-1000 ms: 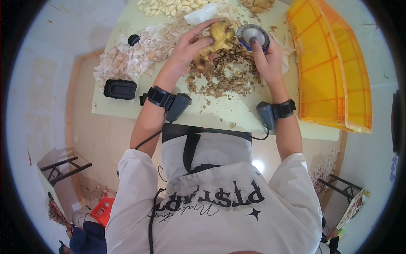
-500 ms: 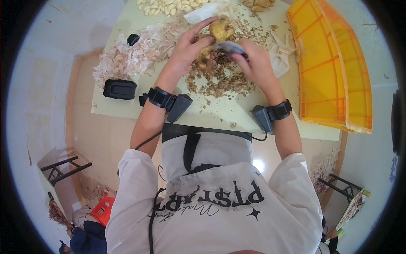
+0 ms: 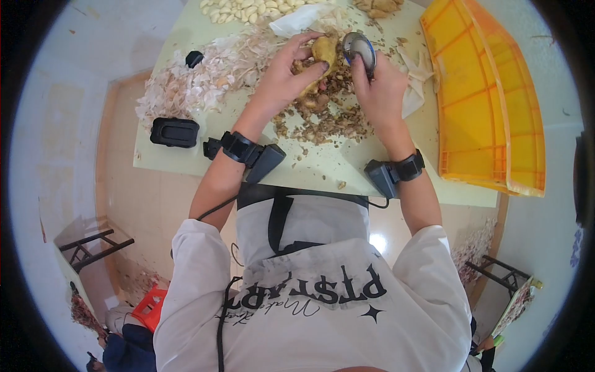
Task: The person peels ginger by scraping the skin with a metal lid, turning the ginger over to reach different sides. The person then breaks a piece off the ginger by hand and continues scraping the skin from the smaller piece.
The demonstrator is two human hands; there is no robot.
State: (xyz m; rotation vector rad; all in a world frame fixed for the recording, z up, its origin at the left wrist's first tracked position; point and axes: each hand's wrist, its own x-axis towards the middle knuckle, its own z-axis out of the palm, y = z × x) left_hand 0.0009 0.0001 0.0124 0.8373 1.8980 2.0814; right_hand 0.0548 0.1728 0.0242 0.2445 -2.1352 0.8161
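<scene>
A knobbly yellow-brown root, like ginger, point(image 3: 324, 53) is held by my left hand point(image 3: 286, 75), its thumb across the near side and its fingers at the far side. Just right of it, my right hand point(image 3: 379, 87) is closed around a shiny metal spoon-like tool point(image 3: 359, 48) with a dark edge. The tool's bowl stands apart from the root. Beneath both hands lie brown peel scraps point(image 3: 334, 124) on the pale table point(image 3: 248, 164).
Whitish skins point(image 3: 192, 87) and peeled cloves point(image 3: 248, 9) cover the table's left and far parts. A black case point(image 3: 175, 132) lies at the left edge. More brown roots point(image 3: 378, 6) sit at the back. A yellow crate point(image 3: 474, 99) stands at right.
The tool has moved right, off the root, and now shows its bowl. My left hand has shifted slightly right, and the root has turned in its grip.
</scene>
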